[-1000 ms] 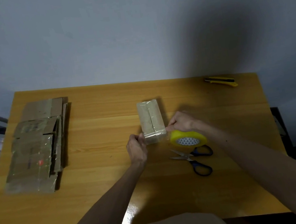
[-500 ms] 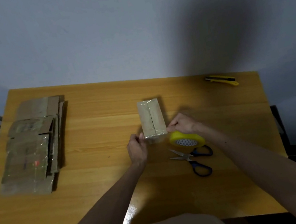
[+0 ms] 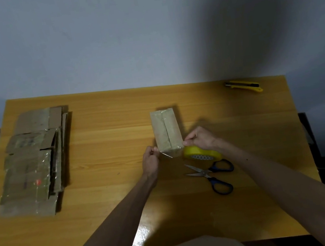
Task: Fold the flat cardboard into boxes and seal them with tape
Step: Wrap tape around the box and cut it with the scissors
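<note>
**Taping the near end of the cardboard box (image 3: 166,130)**

At centre of frame, on the wooden table (image 3: 105,131): small, long and narrow, already folded, with the top flaps meeting in a seam down the middle. Across its near end, a strip of clear tape (image 3: 167,154), pulled taut between both hands.

At the lower-left corner of the box, the left hand (image 3: 150,161), fingers curled, pinching one end of the strip. At the lower-right corner, the right hand (image 3: 199,139), fingers likewise curled, pinching the tape against the box edge.

Just under that hand, a yellow tape roll (image 3: 201,154); whether gripped or merely lying against the palm, cannot tell. Just below the roll, open scissors (image 3: 212,173) with blue handles, flat on the table. At upper right, well apart, a yellow utility knife (image 3: 244,86). At the left of the frame, a stack of flat cardboard (image 3: 33,162).
</note>
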